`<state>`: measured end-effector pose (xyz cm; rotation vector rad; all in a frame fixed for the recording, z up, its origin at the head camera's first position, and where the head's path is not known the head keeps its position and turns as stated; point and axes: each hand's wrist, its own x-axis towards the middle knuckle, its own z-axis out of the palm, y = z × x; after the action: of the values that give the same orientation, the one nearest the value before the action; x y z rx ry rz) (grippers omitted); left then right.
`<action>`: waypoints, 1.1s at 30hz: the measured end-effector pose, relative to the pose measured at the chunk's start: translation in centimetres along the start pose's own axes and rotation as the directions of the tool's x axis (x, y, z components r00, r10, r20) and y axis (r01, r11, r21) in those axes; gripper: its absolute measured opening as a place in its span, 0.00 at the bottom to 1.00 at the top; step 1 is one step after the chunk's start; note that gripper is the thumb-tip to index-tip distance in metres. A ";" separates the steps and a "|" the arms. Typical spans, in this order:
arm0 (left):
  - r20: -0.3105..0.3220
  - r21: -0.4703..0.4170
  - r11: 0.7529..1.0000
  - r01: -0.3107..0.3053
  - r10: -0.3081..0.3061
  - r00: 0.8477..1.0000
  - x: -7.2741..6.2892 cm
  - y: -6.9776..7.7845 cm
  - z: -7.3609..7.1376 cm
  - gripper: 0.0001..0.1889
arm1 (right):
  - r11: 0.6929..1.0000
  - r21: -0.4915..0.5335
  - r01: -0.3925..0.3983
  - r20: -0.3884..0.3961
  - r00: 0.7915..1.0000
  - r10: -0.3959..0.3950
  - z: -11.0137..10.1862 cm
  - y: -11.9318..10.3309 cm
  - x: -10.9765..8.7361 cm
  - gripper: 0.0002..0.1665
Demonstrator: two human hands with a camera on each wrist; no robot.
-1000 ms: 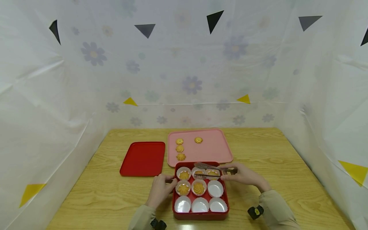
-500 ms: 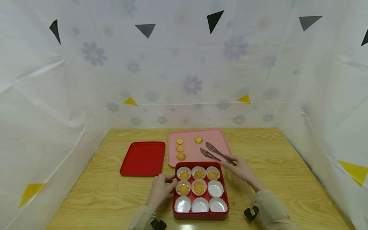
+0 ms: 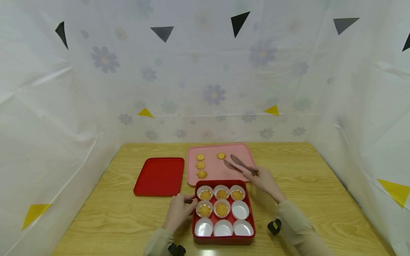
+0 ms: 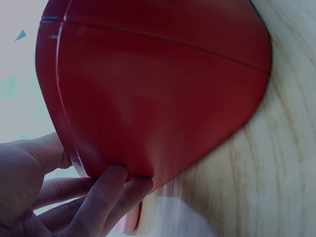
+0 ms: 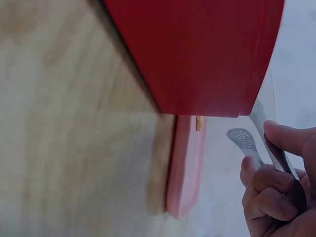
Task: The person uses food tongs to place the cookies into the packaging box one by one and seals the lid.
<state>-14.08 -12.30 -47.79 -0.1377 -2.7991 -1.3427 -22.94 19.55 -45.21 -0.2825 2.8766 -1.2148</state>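
Note:
My left hand (image 3: 178, 211) holds the left wall of a red box (image 3: 223, 241). In the left wrist view its thumb lies at the rim and fingertips (image 4: 117, 174) touch the outer wall. My right hand (image 3: 265, 182) grips metal tongs (image 3: 243, 164), whose perforated tips stand apart over a pink tray (image 3: 214, 182), right beside a round cookie (image 3: 221, 155). Nothing is between the tips. Inside the box, white paper cups (image 3: 240, 210) stand in rows; several hold a piped cookie (image 3: 221, 209). In the right wrist view the box partly hides one arm of the tongs (image 5: 242, 139).
Along the pink tray's left side is a column of 3 cookies (image 3: 200, 165). A flat red tray (image 3: 159, 176) lies to its left on the wooden table (image 3: 304, 188). White floral sheeting (image 3: 205, 71) encloses the back and sides.
My right hand has carried the tongs from above the box's back row to over the pink tray, near the single cookie, and their tips have spread. My left hand has stayed put.

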 end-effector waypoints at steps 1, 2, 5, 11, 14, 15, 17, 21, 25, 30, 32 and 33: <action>0.002 -0.003 1.000 0.000 0.000 1.000 0.0 0.0 0.0 0.15 | 1.000 -0.021 0.006 -0.008 1.000 -0.006 -0.1 -0.2 0.3 0.23; 0.003 -0.004 1.000 0.000 0.000 1.000 0.0 0.0 0.0 0.15 | 0.999 -0.036 0.009 -0.012 1.000 -0.009 -0.2 -0.4 0.5 0.21; 0.006 -0.006 1.000 -0.001 0.001 1.000 0.0 0.1 -0.1 0.15 | 0.997 -0.074 0.020 0.007 1.000 -0.020 -0.5 -1.0 1.3 0.16; 0.008 -0.007 1.000 0.000 0.000 1.000 0.1 0.1 -0.1 0.15 | 0.988 -0.156 0.007 0.098 0.995 0.008 -0.9 -2.5 3.4 0.19; 0.006 -0.001 1.000 0.000 0.000 1.000 0.1 0.1 -0.1 0.14 | 0.983 -0.186 -0.004 0.133 0.991 0.030 -0.8 -3.2 4.7 0.23; 0.005 0.000 1.000 0.000 0.000 1.000 0.1 0.1 -0.1 0.14 | 0.981 -0.194 -0.005 0.142 0.989 0.033 -0.7 -3.4 5.2 0.24; 0.007 0.001 1.000 0.002 -0.002 1.000 0.1 0.1 -0.1 0.14 | 0.979 -0.202 -0.013 0.159 0.986 0.045 -0.6 -3.9 5.9 0.27; 0.009 -0.004 1.000 -0.001 0.001 1.000 0.0 0.1 -0.2 0.14 | 0.980 -0.197 -0.019 0.202 0.978 0.060 0.1 -4.8 7.2 0.32; 0.013 -0.006 1.000 -0.002 0.003 1.000 0.1 0.1 -0.2 0.14 | 0.977 -0.207 -0.047 0.213 0.973 0.092 0.7 -5.4 8.3 0.36; 0.023 -0.007 1.000 0.000 0.000 1.000 0.1 0.1 -0.2 0.15 | 0.972 -0.229 -0.048 0.188 0.978 0.092 1.4 -5.7 9.1 0.35; 0.024 -0.008 1.000 -0.002 0.002 1.000 0.1 0.1 -0.3 0.15 | 0.963 -0.270 -0.027 0.182 0.980 0.079 1.6 -5.9 9.2 0.34; 0.024 -0.007 1.000 -0.001 0.001 1.000 0.1 0.1 -0.3 0.15 | 0.957 -0.290 -0.025 0.180 0.980 0.080 1.6 -6.0 9.2 0.34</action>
<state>-14.17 -12.47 -47.56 -0.1566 -2.8135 -1.3602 -30.94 12.77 -41.50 -0.3025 2.8626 -0.7141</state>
